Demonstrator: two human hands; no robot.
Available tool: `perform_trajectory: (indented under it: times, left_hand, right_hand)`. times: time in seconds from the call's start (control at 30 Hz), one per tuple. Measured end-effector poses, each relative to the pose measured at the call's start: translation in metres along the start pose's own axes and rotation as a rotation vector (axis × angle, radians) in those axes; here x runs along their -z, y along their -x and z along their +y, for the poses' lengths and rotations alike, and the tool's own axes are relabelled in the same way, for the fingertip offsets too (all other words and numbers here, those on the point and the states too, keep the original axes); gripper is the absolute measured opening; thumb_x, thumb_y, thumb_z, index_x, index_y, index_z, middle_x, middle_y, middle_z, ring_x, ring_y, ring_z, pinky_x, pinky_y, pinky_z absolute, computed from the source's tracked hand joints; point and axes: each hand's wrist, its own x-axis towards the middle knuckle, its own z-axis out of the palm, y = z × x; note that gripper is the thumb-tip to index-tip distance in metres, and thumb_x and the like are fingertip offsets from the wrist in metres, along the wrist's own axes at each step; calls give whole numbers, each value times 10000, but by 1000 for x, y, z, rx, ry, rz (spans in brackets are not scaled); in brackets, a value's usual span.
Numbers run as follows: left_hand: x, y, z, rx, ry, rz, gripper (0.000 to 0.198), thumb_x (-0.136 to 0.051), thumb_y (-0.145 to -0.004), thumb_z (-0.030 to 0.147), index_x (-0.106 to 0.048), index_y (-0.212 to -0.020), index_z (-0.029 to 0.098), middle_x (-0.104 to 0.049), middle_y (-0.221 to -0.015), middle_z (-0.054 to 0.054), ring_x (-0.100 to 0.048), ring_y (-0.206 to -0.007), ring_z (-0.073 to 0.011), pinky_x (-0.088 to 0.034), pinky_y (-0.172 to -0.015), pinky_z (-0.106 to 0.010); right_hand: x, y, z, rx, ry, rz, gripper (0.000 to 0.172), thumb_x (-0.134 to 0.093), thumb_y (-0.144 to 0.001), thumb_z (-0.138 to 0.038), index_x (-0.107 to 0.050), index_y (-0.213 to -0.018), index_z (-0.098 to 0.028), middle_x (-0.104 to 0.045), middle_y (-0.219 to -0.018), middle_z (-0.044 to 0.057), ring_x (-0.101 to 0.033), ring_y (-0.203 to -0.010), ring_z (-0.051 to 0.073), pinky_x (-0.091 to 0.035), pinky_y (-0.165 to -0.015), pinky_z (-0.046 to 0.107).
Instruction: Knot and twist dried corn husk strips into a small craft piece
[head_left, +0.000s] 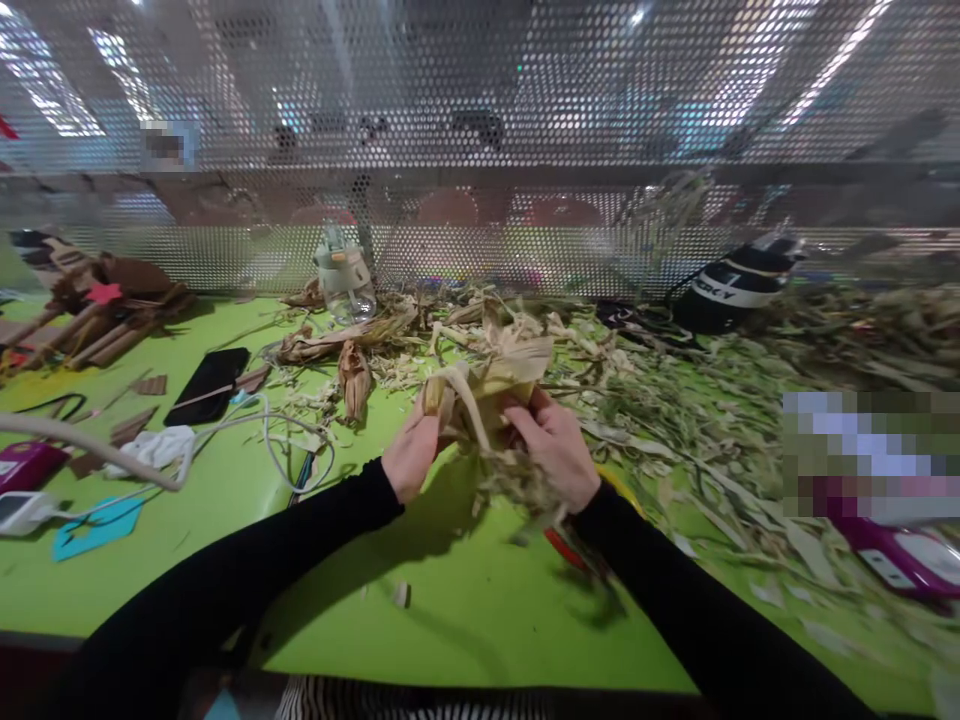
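Between my two hands, just above the green table (pixel 315 560), I hold a dry corn husk (pixel 510 375) with wide, pale leaves. My left hand (pixel 415 448) is closed on its left side, where a folded strip bends over. On the right side, my right hand (pixel 555 445) pinches the husk, its thumb on top and its other fingers partly hidden behind. Loose, blurred shreds hang below the husk near my right wrist. A red and yellow thing (pixel 566 548) lies partly covered under my right forearm.
Dry husk scraps (pixel 712 470) spread over the table's right and back. A clear bottle (pixel 345 275) and a dark bottle (pixel 735 285) stand by the perforated screen (pixel 480 120). Leftward lie a black phone (pixel 208 386), a white cable (pixel 289 425) and a purple glue gun (pixel 30 463). Another purple tool (pixel 892 560) lies right.
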Motion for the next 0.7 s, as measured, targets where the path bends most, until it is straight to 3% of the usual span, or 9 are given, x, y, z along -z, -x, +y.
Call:
perform_trajectory:
  times: [0.07,0.13,0.3,0.4,0.5,0.6,0.7]
  left_hand:
    - [4,-5,1,68,108,58,28,-521,-707,148,-541,-697,165,-593,-621,-5,-601,-674,-144,-506,-675,-267]
    - [6,-9,3,160,209,62,79,-508,-687,116,-507,-618,152,-589,-582,-12,-588,-597,-126,-505,-629,-250]
    - [7,-13,12,268,298,24,172,-439,-725,104,-537,-586,128,-607,-553,-51,-560,-523,-108,-475,-540,-207]
    - [8,-13,14,258,351,-19,182,-445,-773,158,-596,-678,122,-637,-613,-39,-568,-538,-108,-471,-523,-205]
    - [9,-16,12,169,358,20,154,-491,-784,204,-627,-799,134,-673,-735,-28,-602,-615,-108,-487,-575,-206]
    - [12,-18,8,92,269,64,89,-601,-718,176,-626,-802,159,-678,-783,-7,-599,-646,-92,-479,-613,-191]
    - [15,-17,7,82,156,4,173,-698,-650,196,-644,-810,159,-676,-788,-1,-590,-657,-90,-466,-611,-184]
  right_hand:
    - [2,-6,0,-108,-176,6,262,-637,-732,-423,-599,-842,-188,-606,-575,-23,-530,-459,122,-443,-442,235]
    - [2,-9,0,-161,-361,3,282,-693,-676,-429,-592,-783,-189,-614,-569,-27,-538,-457,113,-458,-466,232]
    - [-4,-6,1,-136,-551,-3,323,-754,-629,-402,-597,-849,-224,-643,-622,-44,-554,-478,108,-468,-488,235]
    - [-6,-4,9,-71,-546,0,294,-750,-640,-408,-607,-825,-230,-637,-658,-51,-541,-498,91,-464,-488,218]
    - [-5,-6,17,7,-448,12,267,-733,-658,-420,-618,-797,-224,-638,-717,-43,-542,-543,87,-470,-506,211]
    - [-3,-7,19,32,-304,7,268,-695,-697,-435,-619,-815,-208,-632,-731,-29,-535,-560,89,-467,-506,207]
    - [0,-6,11,52,-195,-14,294,-654,-728,-461,-615,-844,-194,-621,-709,-19,-522,-549,90,-455,-489,204]
